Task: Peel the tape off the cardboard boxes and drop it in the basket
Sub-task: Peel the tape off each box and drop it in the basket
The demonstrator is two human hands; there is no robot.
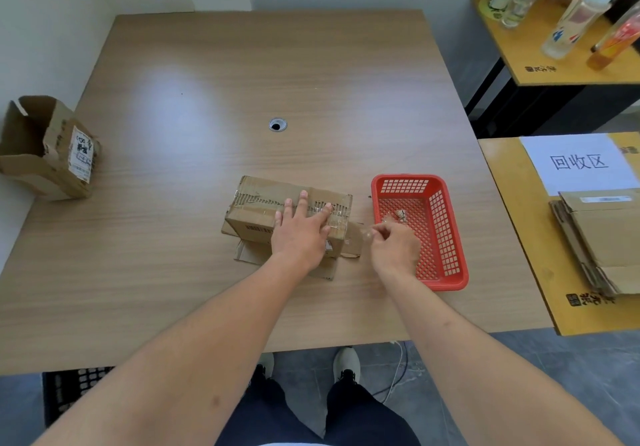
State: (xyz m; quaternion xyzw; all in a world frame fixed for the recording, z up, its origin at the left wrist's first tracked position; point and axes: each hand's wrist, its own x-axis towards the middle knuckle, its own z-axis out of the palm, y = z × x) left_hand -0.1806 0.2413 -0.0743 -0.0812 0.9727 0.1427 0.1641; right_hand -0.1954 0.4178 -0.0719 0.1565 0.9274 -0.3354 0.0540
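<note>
- Left hand [300, 234]: fingers spread flat, pressing the cardboard box [258, 212] top.
- Right hand [393, 246]: fingers curled, pinching clear tape [367, 232] between box and red basket [450, 238].
- Basket, right of box: one crumpled tape wad [398, 215] inside.
- Second open box [48, 149]: far left.

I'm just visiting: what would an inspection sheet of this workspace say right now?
Surface: wooden table, with a grommet hole.
Job's things: taped cardboard box at centre; red basket to its right holds crumpled tape.
Clutter: opened box at the table's left edge.
Hands: left hand presses flat on the box; right hand pinches a clear tape piece beside the basket.
Cables: white cable on the floor.
Surroundings: flattened cardboard, paper sign, bottles on side tables.
</note>
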